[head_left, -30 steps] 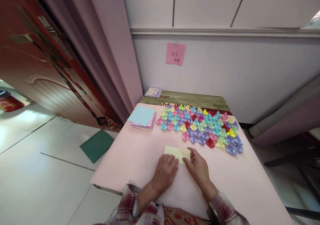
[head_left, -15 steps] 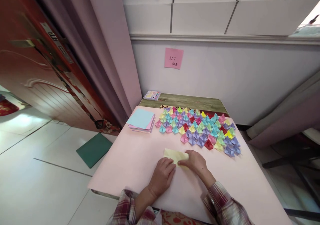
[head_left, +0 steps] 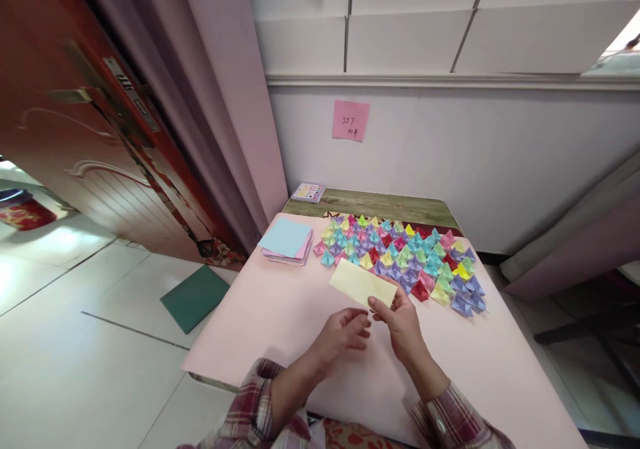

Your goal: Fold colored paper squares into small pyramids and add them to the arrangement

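Note:
A pale yellow sheet of paper (head_left: pixel 359 282), folded into a rectangle, is raised off the pink table cover (head_left: pixel 280 309). My right hand (head_left: pixel 403 319) pinches it at its right end, thumb on top and fingers behind. Just below the paper, my left hand (head_left: pixel 345 336) has its fingers loosely curled and apart, and nothing shows in them. Beyond the paper lie many small folded paper pieces (head_left: pixel 423 262) in rows of mixed colours. On the left is a stack of square paper sheets (head_left: pixel 285 237), light blue on top.
A small printed packet (head_left: pixel 308 192) lies on the bare wooden strip (head_left: pixel 380 202) at the back. A pink note (head_left: pixel 351 120) is stuck to the wall. The green board (head_left: pixel 195 298) lies on the floor, left of the table, near a red door (head_left: pixel 100 142).
My right hand has lifted the yellow paper from the table and tilted it. My left hand has let go of it and moved slightly away. The view has shifted a little.

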{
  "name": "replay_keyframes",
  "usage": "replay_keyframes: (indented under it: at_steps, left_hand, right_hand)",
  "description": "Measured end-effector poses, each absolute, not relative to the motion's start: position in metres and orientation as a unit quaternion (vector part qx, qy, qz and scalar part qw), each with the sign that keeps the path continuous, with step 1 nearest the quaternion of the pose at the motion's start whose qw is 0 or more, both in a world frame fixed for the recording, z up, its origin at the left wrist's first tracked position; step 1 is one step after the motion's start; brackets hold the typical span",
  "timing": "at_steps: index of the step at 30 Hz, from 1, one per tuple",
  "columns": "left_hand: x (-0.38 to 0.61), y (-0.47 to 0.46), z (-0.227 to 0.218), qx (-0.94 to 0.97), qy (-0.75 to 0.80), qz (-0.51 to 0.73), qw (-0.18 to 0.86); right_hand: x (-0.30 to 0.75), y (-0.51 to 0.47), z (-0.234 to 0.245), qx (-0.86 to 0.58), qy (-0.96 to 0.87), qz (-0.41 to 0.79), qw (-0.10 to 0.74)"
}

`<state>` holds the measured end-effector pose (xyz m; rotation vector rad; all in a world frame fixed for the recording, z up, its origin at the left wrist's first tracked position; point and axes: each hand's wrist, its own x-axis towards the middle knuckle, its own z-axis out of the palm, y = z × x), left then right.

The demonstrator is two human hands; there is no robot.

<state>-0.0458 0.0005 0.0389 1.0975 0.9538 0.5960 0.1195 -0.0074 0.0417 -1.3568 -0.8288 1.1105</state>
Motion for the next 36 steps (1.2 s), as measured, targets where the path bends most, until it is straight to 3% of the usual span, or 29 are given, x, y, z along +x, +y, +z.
replay_keyframes:
  at_steps: [2,7,11,19,25,31,36]
  left_hand:
    - [-0.033,0.002,0.052,0.4,0.38,0.335,0.764]
    - [-0.023,0.01,0.077,0.299,0.412,0.462,0.726]
    - [-0.033,0.016,0.09,0.275,0.427,0.451,0.734]
    - [-0.039,0.02,0.107,0.365,0.399,0.377,0.752]
    - [-0.037,0.02,0.119,0.364,0.385,0.379,0.758]
    - [-0.034,0.019,0.122,0.368,0.375,0.348,0.776]
    - [-0.039,0.021,0.119,0.402,0.369,0.338,0.767]
  right_hand:
    - [0.112,-0.011,0.054,-0.555,-0.358,0.472,0.585]
    - [0.112,-0.026,0.065,-0.525,-0.401,0.459,0.595]
    - [0.133,-0.036,0.059,-0.499,-0.476,0.396,0.606]
    - [0.151,-0.034,0.075,-0.497,-0.683,0.199,0.498]
    - [0.15,-0.033,0.082,-0.471,-0.658,0.266,0.523]
    - [0.145,-0.034,0.088,-0.477,-0.65,0.165,0.567]
    - [0.153,-0.032,0.095,-0.461,-0.657,0.175,0.57]
